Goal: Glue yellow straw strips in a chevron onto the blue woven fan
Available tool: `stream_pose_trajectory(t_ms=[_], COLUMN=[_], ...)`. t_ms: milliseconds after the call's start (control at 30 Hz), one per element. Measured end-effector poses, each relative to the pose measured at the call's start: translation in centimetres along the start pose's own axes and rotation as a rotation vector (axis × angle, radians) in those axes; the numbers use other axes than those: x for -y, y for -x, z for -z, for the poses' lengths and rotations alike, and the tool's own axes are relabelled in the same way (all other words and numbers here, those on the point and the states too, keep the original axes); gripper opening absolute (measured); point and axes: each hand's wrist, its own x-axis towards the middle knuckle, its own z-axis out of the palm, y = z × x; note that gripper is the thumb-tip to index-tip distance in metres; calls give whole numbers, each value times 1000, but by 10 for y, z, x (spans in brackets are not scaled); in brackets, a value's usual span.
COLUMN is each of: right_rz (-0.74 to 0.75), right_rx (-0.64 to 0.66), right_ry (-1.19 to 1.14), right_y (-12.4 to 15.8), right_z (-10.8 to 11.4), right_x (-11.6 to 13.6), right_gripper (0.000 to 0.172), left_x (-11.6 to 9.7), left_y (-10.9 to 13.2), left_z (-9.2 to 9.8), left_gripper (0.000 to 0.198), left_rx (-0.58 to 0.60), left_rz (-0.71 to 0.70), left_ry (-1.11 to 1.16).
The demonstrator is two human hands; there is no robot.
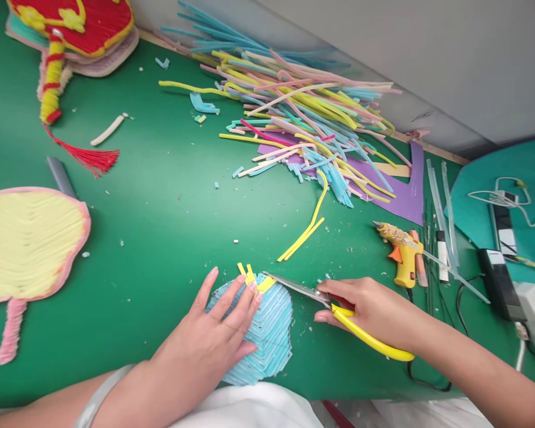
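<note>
A round panel of light blue strips (270, 336) lies flat near the table's front edge. Short yellow strips (264, 285) sit on its upper edge, some sticking out past it. My left hand (225, 324) rests on the panel with fingers stretched out, fingertips touching the yellow strips. My right hand (370, 306) grips yellow-handled scissors (365, 340), their blades pointing left. The blade tips are at the panel's upper edge, beside the yellow strips; whether the blades touch them I cannot tell. Longer yellow strips (305, 235) lie just beyond.
Many coloured strips (294, 89) are heaped at the back, partly over a purple sheet (410, 199). A yellow hot glue gun (403, 252) lies at the right near power strips (502, 285). Fan-shaped pieces, one yellow (27, 244) and one red (102, 27), lie at the left.
</note>
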Motion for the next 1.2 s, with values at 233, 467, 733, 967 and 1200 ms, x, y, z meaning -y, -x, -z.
stream_pose_trajectory(t_ms=[233,467,733,967,1200], right_rz=[-169,-556,-558,-362,-66], right_rx=[-319,-549,-572,-743,-926], right_ry=[49,119,204,440,307], right_y=[29,47,56,58,-16], right_z=[-13,-48,-65,-43,-14], right_x=[-25,-57,-69,-49,2], right_gripper=[50,57,51,38,19], left_x=[1,2,4,10,29], left_y=[-1,-1,-4,-3,1], left_z=[1,1,11,15,13], left_gripper=[51,52,49,31,12], left_rx=[-22,-62,-141,-242,-531], left_rz=[1,-4,8,-39,175], left_ry=[28,44,135,226,440])
